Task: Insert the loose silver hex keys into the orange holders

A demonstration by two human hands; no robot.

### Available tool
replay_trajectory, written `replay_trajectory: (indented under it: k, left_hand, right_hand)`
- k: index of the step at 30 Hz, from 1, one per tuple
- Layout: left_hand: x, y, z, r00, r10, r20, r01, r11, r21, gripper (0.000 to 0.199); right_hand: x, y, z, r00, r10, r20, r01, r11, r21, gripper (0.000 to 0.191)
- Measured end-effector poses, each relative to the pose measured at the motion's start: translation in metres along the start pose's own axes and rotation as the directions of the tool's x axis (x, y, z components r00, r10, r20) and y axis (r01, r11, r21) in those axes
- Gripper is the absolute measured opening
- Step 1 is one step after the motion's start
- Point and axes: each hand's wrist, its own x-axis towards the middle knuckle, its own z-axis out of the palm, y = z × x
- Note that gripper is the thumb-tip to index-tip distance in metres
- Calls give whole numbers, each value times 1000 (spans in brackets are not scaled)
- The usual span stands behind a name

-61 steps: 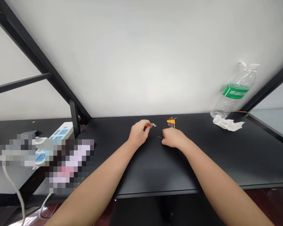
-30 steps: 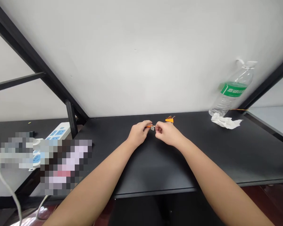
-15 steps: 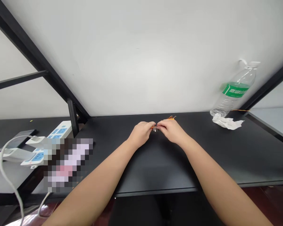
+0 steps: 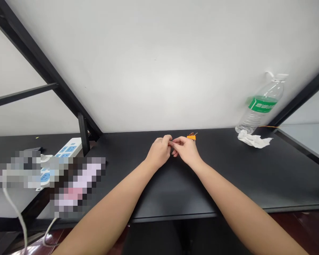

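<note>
My left hand (image 4: 160,150) is closed, thumb and fingers pinched over a small piece that is now almost wholly hidden. Half a second ago that piece showed orange with short metal pins. Close against it, my right hand (image 4: 185,148) is in a pinch too, its fingertips meeting the left ones; what it grips is too small to make out. Just behind the right hand stands an orange block (image 4: 191,137) with several thin copper-coloured wire ends sticking up. Both hands are over the black tabletop (image 4: 172,198), near its back edge.
A clear plastic bottle (image 4: 263,105) with a green label leans by the wall at right, a crumpled white tissue (image 4: 254,139) before it. At left are a white power strip (image 4: 72,144), a white cable (image 4: 16,209) and a blurred-out flat object (image 4: 81,184). Black frame bars (image 4: 46,72) flank the table.
My right hand has shifted slightly left, uncovering more of the orange block. The small pinned piece between my fingertips has gone out of sight. The whole view has tilted a little.
</note>
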Motion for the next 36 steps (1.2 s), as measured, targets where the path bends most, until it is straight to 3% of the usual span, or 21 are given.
replay_trajectory:
  k: [2,7,12,15,18,21,23,26,30,33,36]
  left_hand:
    - [1,-5,1,999,-42,-3,42,999,-14,31]
    - [3,-14,-1,990,-142,-16,142,989,-35,32]
    - [4,-16,-2,988,-147,-36,146,989,-33,29]
    - [4,-19,-1,990,-139,-36,138,990,-11,29]
    - [4,-25,0,994,-113,-14,113,993,29,23]
    - [4,-30,1,997,-74,27,72,995,75,19]
    - [5,-32,0,997,-60,50,55,993,100,20]
    - [6,-32,-1,992,-83,99,70,989,129,21]
    - [8,-32,-2,969,-150,195,119,980,162,26]
    - [9,-33,-4,955,-190,228,153,974,169,39]
    - [10,-31,-7,958,-214,189,182,968,174,45]
  right_hand:
    - [-2,3,6,999,-3,36,1,998,58,26]
    - [-9,5,12,973,58,223,-84,990,110,61]
    - [-10,7,9,975,96,200,-84,994,-69,69]
    - [-12,7,8,966,23,257,54,955,-291,66]
    - [-11,2,2,951,-98,292,238,837,-492,58]
    - [0,-3,-23,971,-189,147,239,724,-647,34]
    - [13,-1,-51,970,-240,-37,130,642,-756,30]
    - [33,12,-94,952,-193,-236,-87,570,-817,40]
    - [48,36,-116,981,-136,-136,-55,477,-877,46]
    - [52,42,-106,995,-69,-68,-29,457,-889,34]
    - [51,40,-88,998,-45,-31,-7,470,-883,25]
